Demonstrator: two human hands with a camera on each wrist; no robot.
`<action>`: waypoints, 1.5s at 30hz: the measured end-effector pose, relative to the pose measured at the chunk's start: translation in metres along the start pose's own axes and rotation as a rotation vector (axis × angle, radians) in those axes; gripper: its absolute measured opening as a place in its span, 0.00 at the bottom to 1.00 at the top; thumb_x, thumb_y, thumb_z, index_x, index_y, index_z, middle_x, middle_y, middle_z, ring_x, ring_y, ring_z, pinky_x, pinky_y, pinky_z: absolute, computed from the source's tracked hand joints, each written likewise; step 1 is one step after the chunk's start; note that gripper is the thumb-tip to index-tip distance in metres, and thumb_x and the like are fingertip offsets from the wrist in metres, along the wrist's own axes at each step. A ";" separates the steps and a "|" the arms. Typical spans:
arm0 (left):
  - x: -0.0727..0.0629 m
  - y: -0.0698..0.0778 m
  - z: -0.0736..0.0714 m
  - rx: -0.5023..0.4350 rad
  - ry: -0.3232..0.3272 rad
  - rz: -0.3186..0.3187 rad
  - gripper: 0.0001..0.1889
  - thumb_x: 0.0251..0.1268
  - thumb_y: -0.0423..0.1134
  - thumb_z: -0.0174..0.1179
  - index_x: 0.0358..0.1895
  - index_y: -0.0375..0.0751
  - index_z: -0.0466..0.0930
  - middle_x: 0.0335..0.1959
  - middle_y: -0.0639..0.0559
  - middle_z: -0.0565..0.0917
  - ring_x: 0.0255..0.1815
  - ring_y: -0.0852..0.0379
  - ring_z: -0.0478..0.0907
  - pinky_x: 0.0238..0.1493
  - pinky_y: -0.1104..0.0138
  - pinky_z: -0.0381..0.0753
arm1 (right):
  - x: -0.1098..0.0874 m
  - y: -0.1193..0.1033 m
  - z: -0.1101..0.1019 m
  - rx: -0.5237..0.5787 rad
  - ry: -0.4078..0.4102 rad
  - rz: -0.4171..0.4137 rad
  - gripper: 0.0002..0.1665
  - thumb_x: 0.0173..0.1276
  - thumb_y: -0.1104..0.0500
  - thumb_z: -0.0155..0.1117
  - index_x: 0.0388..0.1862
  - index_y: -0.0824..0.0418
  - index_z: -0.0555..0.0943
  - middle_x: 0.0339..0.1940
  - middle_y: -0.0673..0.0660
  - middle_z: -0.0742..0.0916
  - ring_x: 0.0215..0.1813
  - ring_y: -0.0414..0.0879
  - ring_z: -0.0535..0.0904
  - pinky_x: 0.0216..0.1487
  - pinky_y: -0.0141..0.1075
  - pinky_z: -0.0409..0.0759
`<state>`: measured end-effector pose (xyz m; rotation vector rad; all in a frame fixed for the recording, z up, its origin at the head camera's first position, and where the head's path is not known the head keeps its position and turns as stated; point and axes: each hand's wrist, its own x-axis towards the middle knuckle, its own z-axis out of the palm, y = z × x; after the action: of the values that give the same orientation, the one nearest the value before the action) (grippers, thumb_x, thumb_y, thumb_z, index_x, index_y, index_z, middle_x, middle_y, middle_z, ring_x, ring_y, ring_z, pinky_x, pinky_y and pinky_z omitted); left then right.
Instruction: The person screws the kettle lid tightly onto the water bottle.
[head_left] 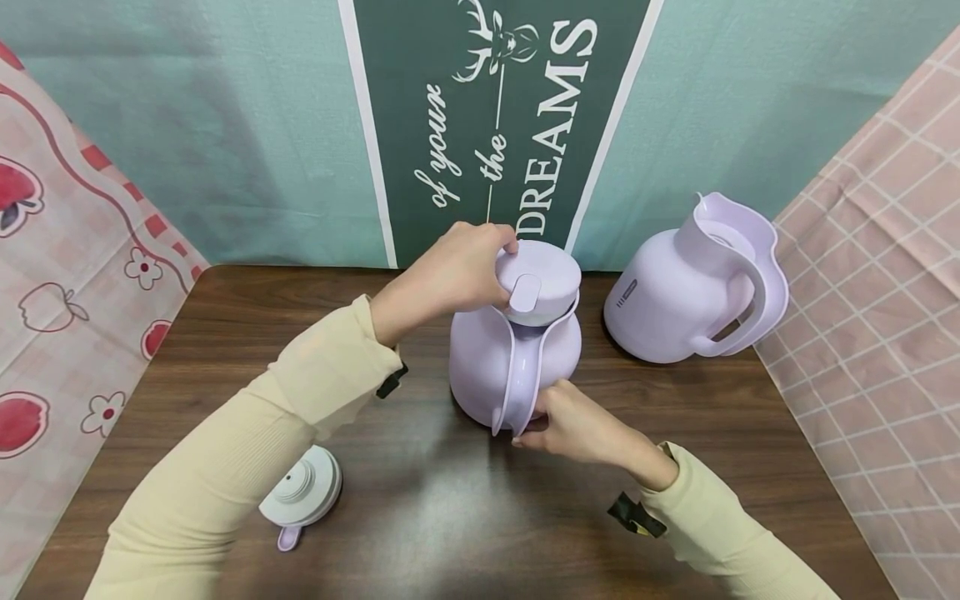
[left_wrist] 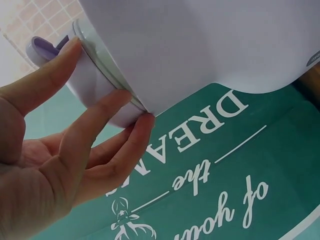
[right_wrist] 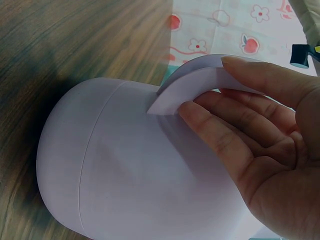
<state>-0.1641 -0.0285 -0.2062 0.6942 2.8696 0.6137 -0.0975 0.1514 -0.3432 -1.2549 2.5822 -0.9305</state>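
A lilac thermos jug (head_left: 474,367) stands upright on the wooden table, its handle (head_left: 522,379) facing me. My left hand (head_left: 457,271) grips the round lilac lid (head_left: 546,267) at the jug's mouth, thumb on one side and fingers on the other. The lid sits slightly tilted, with a dark gap under its near edge. In the left wrist view the fingertips lie along the seam between lid (left_wrist: 92,85) and jug body (left_wrist: 175,45). Low on the handle, my right hand (head_left: 573,421) holds on, with thumb outside and fingers curled inside the loop (right_wrist: 200,82).
A second lilac jug (head_left: 660,296), its mouth uncovered, stands at the back right. Partly behind my left sleeve, another lid (head_left: 318,492) lies upside down at the front left. Patterned cloths (head_left: 75,250) hang around the brown table (head_left: 420,517).
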 end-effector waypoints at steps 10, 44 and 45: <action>0.002 -0.001 -0.006 -0.001 -0.078 0.011 0.31 0.46 0.36 0.67 0.59 0.40 0.71 0.54 0.47 0.75 0.53 0.48 0.68 0.51 0.63 0.69 | 0.001 -0.001 -0.001 -0.010 0.000 0.007 0.07 0.46 0.65 0.72 0.25 0.58 0.84 0.24 0.43 0.82 0.30 0.35 0.73 0.34 0.31 0.74; 0.001 -0.003 -0.010 -0.020 -0.080 -0.039 0.10 0.55 0.36 0.61 0.41 0.38 0.80 0.28 0.49 0.73 0.36 0.51 0.69 0.34 0.66 0.68 | 0.000 -0.001 -0.002 -0.015 0.004 0.004 0.06 0.47 0.65 0.72 0.24 0.57 0.83 0.24 0.42 0.81 0.30 0.36 0.73 0.35 0.31 0.74; 0.001 -0.003 -0.010 -0.020 -0.071 -0.041 0.07 0.55 0.36 0.61 0.35 0.38 0.80 0.25 0.49 0.72 0.34 0.51 0.69 0.32 0.67 0.66 | 0.000 -0.001 -0.002 -0.015 0.004 0.007 0.06 0.47 0.65 0.72 0.24 0.57 0.83 0.24 0.42 0.81 0.30 0.36 0.73 0.35 0.31 0.74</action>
<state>-0.1680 -0.0339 -0.1980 0.6389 2.8010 0.5984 -0.0977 0.1517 -0.3412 -1.2480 2.5997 -0.9147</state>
